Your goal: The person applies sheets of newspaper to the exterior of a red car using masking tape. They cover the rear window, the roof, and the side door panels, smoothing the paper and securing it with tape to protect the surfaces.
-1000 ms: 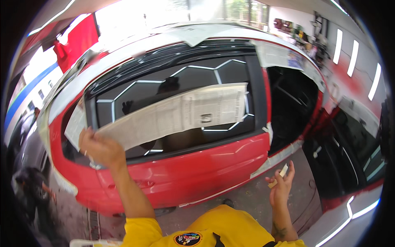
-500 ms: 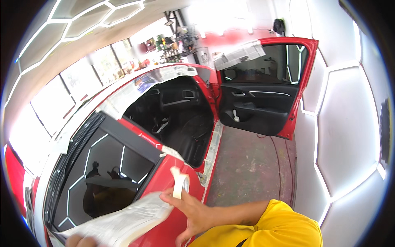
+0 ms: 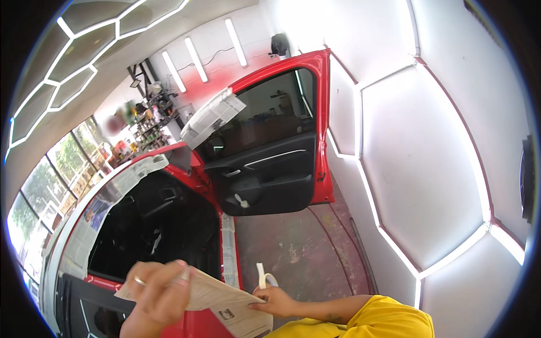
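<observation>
Newspaper sheet (image 3: 239, 316) has moved in toward the body since the earlier frames: first it stretches across the side window from the left hand alone; now it slants low, spanning both hands, and the view has swung toward the open front door (image 3: 270, 174). Left hand (image 3: 158, 290) is up in full view, fingers pinched on the sheet's upper edge, ring showing. Right hand (image 3: 275, 301) has its thumb over the sheet's far end; the roll of tape (image 3: 271, 280) sits at the same hand, a loose end sticking up. Exact hold on the roll is hidden. Reads as paper and tape brought together, both hands on one piece of work. Sheet hangs over the red car side (image 3: 197, 327), masking part of it; left hand blocks more of the paper. Around: doorway edged with taped newspaper (image 3: 121, 183), another newspaper piece (image 3: 217, 118) along the open door's window, dark cables (image 3: 332, 242) on the floor (image 3: 287, 242), crowded shelves (image 3: 149, 124) beyond, lit wall panels (image 3: 422, 169) close right.
</observation>
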Action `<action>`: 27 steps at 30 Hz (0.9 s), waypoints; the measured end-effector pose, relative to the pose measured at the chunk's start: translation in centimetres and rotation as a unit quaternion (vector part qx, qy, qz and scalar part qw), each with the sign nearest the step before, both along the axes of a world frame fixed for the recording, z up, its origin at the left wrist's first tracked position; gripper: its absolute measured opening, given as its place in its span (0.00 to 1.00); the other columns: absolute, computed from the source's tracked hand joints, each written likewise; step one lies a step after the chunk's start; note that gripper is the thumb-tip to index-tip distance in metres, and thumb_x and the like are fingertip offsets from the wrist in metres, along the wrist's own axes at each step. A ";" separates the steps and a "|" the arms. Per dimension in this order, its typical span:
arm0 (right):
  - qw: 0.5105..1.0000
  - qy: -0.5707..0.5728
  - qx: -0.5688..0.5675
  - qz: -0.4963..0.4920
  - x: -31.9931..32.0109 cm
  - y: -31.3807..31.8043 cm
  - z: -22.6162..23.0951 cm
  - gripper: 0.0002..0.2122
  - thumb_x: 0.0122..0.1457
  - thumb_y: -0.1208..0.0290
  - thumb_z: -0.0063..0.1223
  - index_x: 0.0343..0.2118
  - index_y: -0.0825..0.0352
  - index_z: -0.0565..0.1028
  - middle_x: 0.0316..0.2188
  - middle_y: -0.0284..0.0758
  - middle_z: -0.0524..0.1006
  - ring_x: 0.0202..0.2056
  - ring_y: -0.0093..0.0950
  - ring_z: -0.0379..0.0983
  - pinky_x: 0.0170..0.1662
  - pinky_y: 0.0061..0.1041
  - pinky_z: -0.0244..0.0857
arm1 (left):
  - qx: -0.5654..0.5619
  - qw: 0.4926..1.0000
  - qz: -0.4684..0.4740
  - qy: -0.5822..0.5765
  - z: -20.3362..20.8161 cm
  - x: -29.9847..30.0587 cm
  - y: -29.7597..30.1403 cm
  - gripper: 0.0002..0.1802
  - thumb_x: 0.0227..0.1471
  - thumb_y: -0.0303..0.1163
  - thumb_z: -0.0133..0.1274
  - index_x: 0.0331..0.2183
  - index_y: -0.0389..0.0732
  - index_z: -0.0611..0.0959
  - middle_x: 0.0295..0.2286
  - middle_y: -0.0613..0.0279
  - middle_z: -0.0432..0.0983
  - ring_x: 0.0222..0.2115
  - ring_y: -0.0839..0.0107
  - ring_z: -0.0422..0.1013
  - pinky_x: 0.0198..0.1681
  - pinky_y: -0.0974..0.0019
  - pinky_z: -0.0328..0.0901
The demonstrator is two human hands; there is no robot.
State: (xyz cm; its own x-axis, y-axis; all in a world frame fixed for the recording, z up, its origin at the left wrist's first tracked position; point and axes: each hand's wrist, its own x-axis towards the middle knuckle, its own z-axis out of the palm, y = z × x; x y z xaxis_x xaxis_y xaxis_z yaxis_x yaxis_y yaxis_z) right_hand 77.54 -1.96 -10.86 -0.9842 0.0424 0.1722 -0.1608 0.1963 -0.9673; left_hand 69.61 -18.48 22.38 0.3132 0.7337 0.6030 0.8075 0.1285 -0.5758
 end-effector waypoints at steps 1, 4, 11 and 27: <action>0.999 0.007 0.024 -0.037 -0.4 2.5 -1.3 0.12 0.62 0.60 0.68 0.40 0.64 0.84 0.38 0.36 0.80 0.42 0.33 0.78 0.48 0.32 0.71 | 0.064 0.993 -0.045 -0.089 -0.2 -2.2 1.0 0.21 0.53 0.18 0.66 0.41 0.40 0.71 0.32 0.52 0.80 0.25 0.60 0.74 0.29 0.61 0.66; 0.973 0.081 0.080 -0.200 0.1 9.5 -2.9 0.12 0.60 0.62 0.70 0.39 0.65 0.84 0.37 0.37 0.80 0.40 0.37 0.78 0.46 0.32 0.70 | 0.247 0.922 -0.044 -0.295 -2.4 -8.3 2.3 0.18 0.61 0.19 0.62 0.46 0.40 0.70 0.37 0.55 0.78 0.37 0.70 0.73 0.42 0.69 0.67; 0.962 0.024 0.032 -0.271 2.5 23.4 -2.0 0.08 0.61 0.70 0.69 0.39 0.68 0.84 0.36 0.38 0.81 0.39 0.31 0.79 0.44 0.29 0.71 | 0.259 0.769 -0.043 -0.583 -4.6 -21.2 7.6 0.18 0.60 0.19 0.61 0.47 0.41 0.71 0.35 0.65 0.76 0.37 0.79 0.72 0.46 0.74 0.64; 0.731 0.241 0.270 -0.578 -10.1 46.2 34.4 0.11 0.66 0.65 0.66 0.36 0.70 0.81 0.29 0.28 0.79 0.33 0.17 0.72 0.40 0.19 0.67 | 0.236 0.560 -0.248 -0.755 -4.7 -52.0 30.9 0.15 0.60 0.27 0.66 0.43 0.41 0.76 0.32 0.69 0.81 0.32 0.80 0.74 0.37 0.74 0.66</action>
